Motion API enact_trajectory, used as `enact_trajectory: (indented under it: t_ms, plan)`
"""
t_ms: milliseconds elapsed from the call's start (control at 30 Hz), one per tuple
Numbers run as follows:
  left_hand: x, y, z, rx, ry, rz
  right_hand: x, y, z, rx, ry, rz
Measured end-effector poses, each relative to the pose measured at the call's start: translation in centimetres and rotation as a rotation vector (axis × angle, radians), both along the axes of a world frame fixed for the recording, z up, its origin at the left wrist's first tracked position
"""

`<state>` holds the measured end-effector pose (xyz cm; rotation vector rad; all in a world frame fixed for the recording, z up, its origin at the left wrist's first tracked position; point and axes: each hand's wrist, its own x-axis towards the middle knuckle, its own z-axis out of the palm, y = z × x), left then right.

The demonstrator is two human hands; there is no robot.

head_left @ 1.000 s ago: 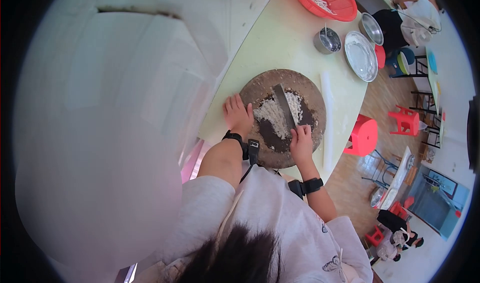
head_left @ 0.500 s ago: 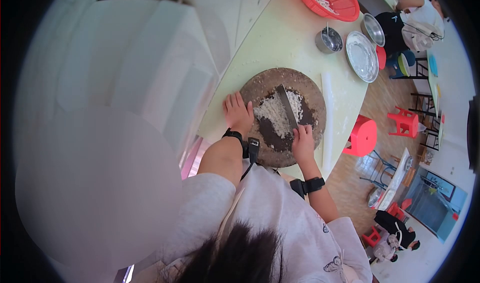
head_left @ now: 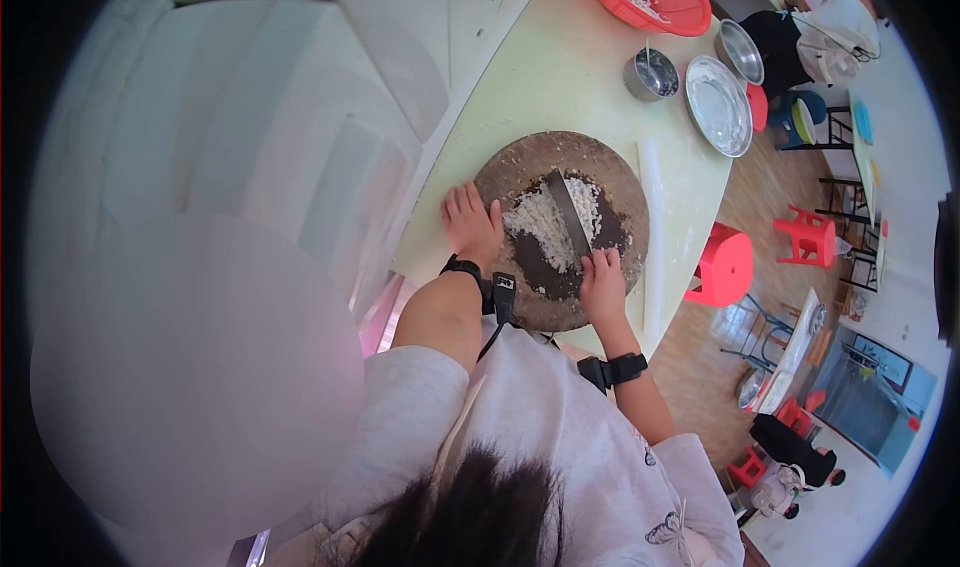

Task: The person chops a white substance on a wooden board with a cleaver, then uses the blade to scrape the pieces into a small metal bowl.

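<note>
A round wooden chopping board (head_left: pixel 595 149) lies on the pale green table. Finely chopped white food (head_left: pixel 540 222) is spread over its middle, on both sides of the blade. My right hand (head_left: pixel 604 285) grips a cleaver (head_left: pixel 570 214), whose blade stands on edge in the chopped pieces. Its handle is mostly hidden in my fingers. At the board's left edge rests my left hand (head_left: pixel 472 225), flat with the fingers stretched out, holding nothing.
Beyond the board stand a red plastic basket (head_left: pixel 690 7), a small steel pot (head_left: pixel 650 75), a floury metal tray (head_left: pixel 719 107) and a steel bowl (head_left: pixel 740 52). A white roll (head_left: pixel 652 237) lies right of the board. Red stools (head_left: pixel 725 265) and other people (head_left: pixel 795 452) are farther right.
The whole view has shifted slightly. The cleaver stays in my right hand amid the chopped food, and my left hand keeps its place at the board's edge.
</note>
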<state>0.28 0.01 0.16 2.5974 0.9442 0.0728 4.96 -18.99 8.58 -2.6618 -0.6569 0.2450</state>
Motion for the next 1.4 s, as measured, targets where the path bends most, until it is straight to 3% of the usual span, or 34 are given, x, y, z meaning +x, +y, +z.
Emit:
enact_trajectory:
  t_ms: [100,233,333,733,867,1000,1133,1300,1367,1400]
  plan:
    - [0.0,0.2,-0.1,-0.010,-0.005,0.000,-0.2,0.5,1.2,0.101,-0.038,-0.008]
    - [0.0,-0.1,-0.1,-0.005,-0.024,0.012,-1.0,0.8,-0.1,-0.006,-0.019,0.035]
    - [0.0,0.1,-0.4,-0.008,-0.033,0.002,-0.8,1.0,0.4,0.038,0.045,0.013]
    - [-0.2,0.1,-0.7,-0.035,-0.141,0.016,-2.8,0.0,0.2,0.096,-0.102,-0.015]
    - [-0.4,0.1,-0.8,-0.009,-0.162,-0.004,-2.6,-1.4,-0.6,0.004,-0.059,-0.048]
    - [-0.3,0.3,-1.0,-0.040,-0.141,0.005,-3.5,-1.3,1.2,0.188,-0.068,-0.116]
    - [-0.3,0.2,-1.0,0.014,-0.189,-0.020,-3.4,-1.8,-0.3,0.018,-0.044,-0.073]
    - [-0.4,0.3,-0.7,0.016,-0.208,-0.039,-4.2,-1.4,0.4,0.142,-0.105,-0.154]
    - [-0.4,0.1,-0.9,0.031,-0.228,-0.055,-4.4,-1.3,-0.2,-0.102,-0.024,-0.150]
    - [-0.4,0.1,-0.8,0.019,-0.226,-0.041,-4.4,-1.3,-0.1,-0.094,-0.028,-0.172]
